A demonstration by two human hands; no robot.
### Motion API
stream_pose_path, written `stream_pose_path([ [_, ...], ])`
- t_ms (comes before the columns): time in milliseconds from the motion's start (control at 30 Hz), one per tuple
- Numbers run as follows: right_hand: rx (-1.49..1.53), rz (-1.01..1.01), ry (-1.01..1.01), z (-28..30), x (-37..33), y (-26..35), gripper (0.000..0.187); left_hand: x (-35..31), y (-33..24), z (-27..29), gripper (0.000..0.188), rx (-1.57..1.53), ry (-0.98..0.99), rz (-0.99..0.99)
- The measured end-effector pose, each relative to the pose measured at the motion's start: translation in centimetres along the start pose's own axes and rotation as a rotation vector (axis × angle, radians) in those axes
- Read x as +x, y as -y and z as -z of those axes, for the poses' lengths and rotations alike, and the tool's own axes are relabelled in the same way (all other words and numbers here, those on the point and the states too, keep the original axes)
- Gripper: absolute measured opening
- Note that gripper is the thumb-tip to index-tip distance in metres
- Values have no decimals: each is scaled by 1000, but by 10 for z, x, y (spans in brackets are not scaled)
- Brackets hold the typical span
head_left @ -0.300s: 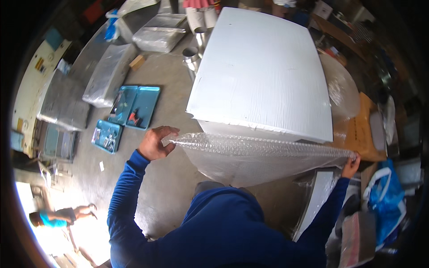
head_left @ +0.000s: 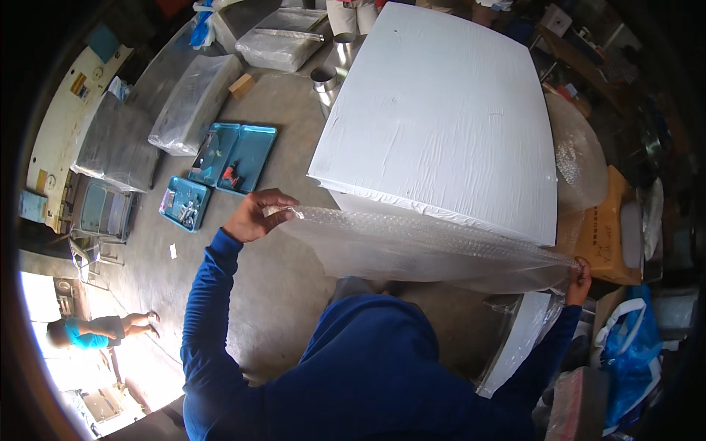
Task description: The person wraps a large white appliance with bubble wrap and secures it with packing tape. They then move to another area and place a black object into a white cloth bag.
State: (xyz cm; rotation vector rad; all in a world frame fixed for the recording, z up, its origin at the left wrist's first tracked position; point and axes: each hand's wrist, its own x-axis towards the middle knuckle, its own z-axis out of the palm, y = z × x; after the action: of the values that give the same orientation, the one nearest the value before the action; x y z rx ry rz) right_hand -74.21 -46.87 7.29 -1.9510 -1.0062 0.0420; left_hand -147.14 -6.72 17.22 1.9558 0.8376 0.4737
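Note:
A clear sheet of bubble wrap (head_left: pixel 412 246) stretches between my hands along the near side of a big white-covered box (head_left: pixel 441 117). My left hand (head_left: pixel 257 215) pinches its left top corner between thumb and fingers. At the other end, my right hand (head_left: pixel 579 281) grips the right top corner beside a cardboard box (head_left: pixel 609 235). The sheet hangs down from its taut top edge, in front of the white box's near face.
Left on the floor lie an opened teal tool case (head_left: pixel 254 158) with a red drill and a smaller teal tray (head_left: pixel 184 203). Plastic-wrapped metal boxes (head_left: pixel 195 103) stand farther left. Metal pipes (head_left: pixel 323 79) stand beside the white box. A blue bag (head_left: pixel 631 353) lies right. A person (head_left: pixel 95 333) is far left.
The view has shifted slightly. The bubble wrap's top edge now slopes down more toward the right and looks less bunched; both hands keep their hold on its corners.

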Motion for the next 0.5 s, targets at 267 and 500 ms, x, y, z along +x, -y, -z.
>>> stream_pose_path([
  [267, -32, -15, -141, 9, 8, -2, 23, 24, -1, -20, 18, 320, -166, -211],
  [500, 139, -61, -306, 19, 15, -22, 18, 31, 7, -20, 19, 182, -131, -322],
])
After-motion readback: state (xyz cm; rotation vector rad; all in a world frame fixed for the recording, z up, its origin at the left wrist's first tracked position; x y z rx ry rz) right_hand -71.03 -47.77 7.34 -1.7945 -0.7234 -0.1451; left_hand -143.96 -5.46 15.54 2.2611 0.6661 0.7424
